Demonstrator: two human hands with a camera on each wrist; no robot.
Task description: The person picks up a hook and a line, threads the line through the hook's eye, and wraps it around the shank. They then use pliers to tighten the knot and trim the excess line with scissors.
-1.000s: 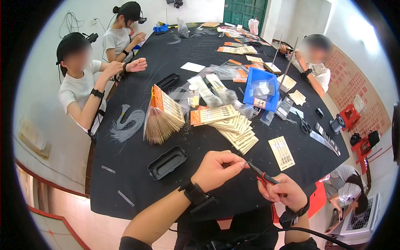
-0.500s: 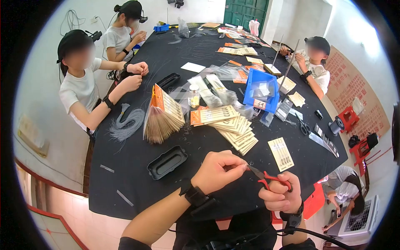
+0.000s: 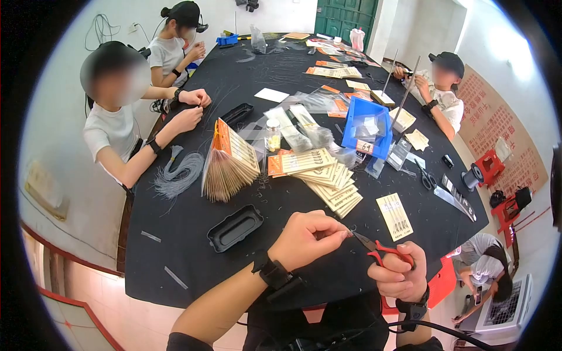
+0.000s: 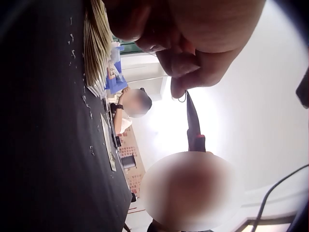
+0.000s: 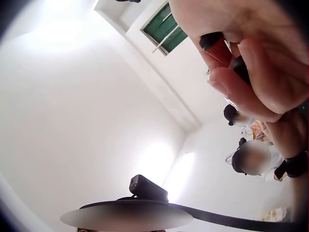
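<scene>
My left hand (image 3: 307,238) pinches a tiny curved fish hook (image 4: 182,99) between thumb and forefinger, low over the front of the table. Its bend pokes out below the fingertips in the left wrist view; the rest is hidden by the fingers. My right hand (image 3: 399,276) grips a pair of needle-nose pliers (image 3: 376,250) by the red handles, whose black ends show in the right wrist view. The pliers' pointed tip meets the hook at the left fingertips. Just beyond the right hand lies a cream card (image 3: 395,216) with several hooks on it.
Stacked cards (image 3: 336,187), a fanned card bundle (image 3: 231,161) and a black tray (image 3: 235,228) lie on the black-covered table (image 3: 175,245). A hank of line (image 3: 178,175) is at left. Farther off stand a blue bin (image 3: 351,131) and scissors (image 3: 427,178). Other people sit around the table.
My right hand has turned the pliers, so their handles now show spread apart, and it has shifted slightly right. The left hand stays nearly still. The person at left has brought both hands together.
</scene>
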